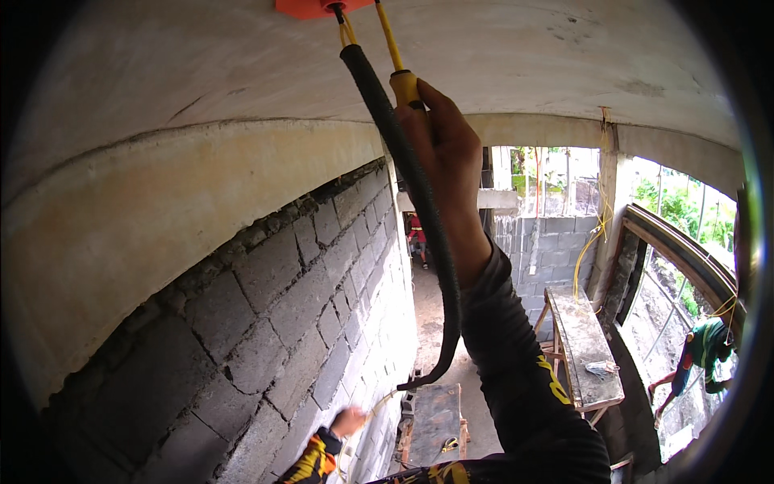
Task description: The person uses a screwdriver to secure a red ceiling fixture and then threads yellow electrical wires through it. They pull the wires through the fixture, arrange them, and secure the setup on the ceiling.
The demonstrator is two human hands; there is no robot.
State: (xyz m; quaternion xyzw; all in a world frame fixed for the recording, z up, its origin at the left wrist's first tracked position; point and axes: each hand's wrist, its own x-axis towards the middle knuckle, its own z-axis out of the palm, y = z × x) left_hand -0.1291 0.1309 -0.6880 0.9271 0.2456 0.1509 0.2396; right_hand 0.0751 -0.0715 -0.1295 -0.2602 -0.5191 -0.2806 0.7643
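Note:
My right hand (443,141) is raised to the ceiling, its fingers closed round the yellow handle of a screwdriver (403,81). The yellow shaft points up to an orange box (310,6) set in the ceiling; the frame's top edge cuts off its tip. Beside that hand hangs a black flexible tube (415,177), with yellow wires (348,31) running from its upper end into the box. Low down, my left hand (348,421) is closed on a thin yellow wire (372,410) that comes out of the tube's lower end. Its fingers look small and partly blurred.
A grey block wall (266,339) runs along the left under a concrete beam (185,210). Below stand a plank platform (435,423) and a wooden scaffold bench (580,347). Another person (703,355) is bent over at the far right; one in red (416,235) is far back.

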